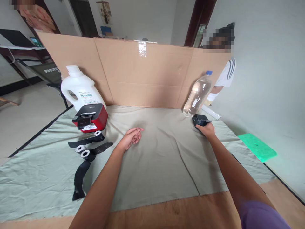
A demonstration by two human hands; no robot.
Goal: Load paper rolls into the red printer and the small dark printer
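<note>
Nearest, a bare strip of wooden tabletop (176, 210) is seen. Beyond it a pale green cloth (154, 171) is spread over the rest of the surface. At the near left, black strips (79, 178) are laid on the cloth, and three small white rolls (85, 154) are set among them. Off the table at the right, a bright green slab (257, 147) is seen lower down.

Further in, just left of the middle, the left hand (132, 136) is rested on the cloth. Its fingers are loosely curled and nothing is held in it. The rolls lie to its left, near but apart from it.

At the far right, the right hand (206, 129) is closed over the near end of a small black device (199, 120). The device lies on the cloth, just beside the base of a clear plastic bottle (197, 93) with a blue cap.

At the far left, well apart from both hands, a red and black printer (91, 118) is placed on the cloth. A white jug (79, 87) is stood just behind it.

A cardboard screen (143, 76) is set up along the far edge, with the bottle and the jug at its foot. Behind its right end, part of another person (225, 78) in a white striped shirt can be seen.
</note>
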